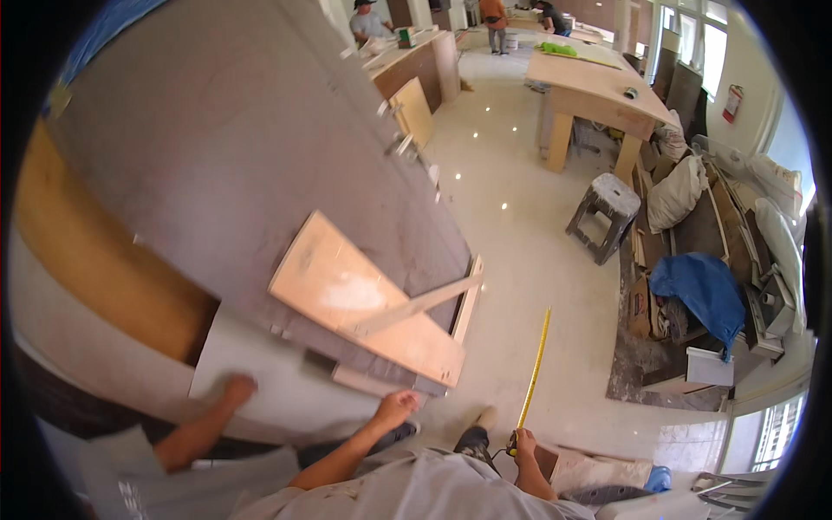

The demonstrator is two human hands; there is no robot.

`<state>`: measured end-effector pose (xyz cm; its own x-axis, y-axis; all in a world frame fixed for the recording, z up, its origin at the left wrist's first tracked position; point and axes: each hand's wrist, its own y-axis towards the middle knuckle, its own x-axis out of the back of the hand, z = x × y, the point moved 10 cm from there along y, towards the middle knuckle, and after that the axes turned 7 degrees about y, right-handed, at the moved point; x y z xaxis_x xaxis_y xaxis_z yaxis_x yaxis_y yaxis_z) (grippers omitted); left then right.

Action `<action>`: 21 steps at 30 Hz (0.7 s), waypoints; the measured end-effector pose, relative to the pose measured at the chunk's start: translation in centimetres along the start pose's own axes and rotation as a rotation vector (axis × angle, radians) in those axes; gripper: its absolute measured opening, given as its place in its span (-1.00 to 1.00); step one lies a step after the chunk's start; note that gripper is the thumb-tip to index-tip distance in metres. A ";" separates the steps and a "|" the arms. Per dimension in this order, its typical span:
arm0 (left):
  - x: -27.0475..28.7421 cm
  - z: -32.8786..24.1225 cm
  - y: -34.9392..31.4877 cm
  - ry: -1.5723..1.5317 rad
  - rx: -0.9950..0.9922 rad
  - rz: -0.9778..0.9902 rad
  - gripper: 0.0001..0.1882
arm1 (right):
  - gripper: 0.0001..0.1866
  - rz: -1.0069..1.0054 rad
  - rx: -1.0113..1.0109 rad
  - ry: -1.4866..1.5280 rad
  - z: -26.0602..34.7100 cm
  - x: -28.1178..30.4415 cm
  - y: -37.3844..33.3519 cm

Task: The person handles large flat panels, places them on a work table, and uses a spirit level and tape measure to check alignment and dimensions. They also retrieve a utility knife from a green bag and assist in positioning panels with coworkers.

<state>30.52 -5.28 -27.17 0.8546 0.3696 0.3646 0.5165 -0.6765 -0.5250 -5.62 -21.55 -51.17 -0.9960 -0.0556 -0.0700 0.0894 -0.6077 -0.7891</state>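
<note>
My right hand is wrapped round a tape measure at the lower middle. Its yellow blade sticks out over the tiled floor, away from me. My left hand is held with its fingers curled, close to the near corner of a pale wooden board. Whatever those fingers may hold is too small to make out. The board lies aslant on a large grey-brown panel. Across it rests a narrow wooden strip, which reaches the panel's right edge.
Beside me at left, a co-worker's hand is over a pale sheet. A paint-spotted stool stands ahead at right. Scrap wood, sacks and a blue plastic sheet line the right wall. A wooden worktable stands farther off, with several people beyond.
</note>
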 end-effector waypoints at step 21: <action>-3.8 -31.1 38.8 -0.456 -0.362 -0.094 -0.64 | -0.72 0.904 0.482 -0.783 47.0 -37.3 8.7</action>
<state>45.66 -52.77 -25.03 0.7835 0.6213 -0.0129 0.6092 -0.7720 -0.1812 32.41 -62.06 -26.75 -0.3307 -0.9428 0.0428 0.8830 -0.3251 -0.3387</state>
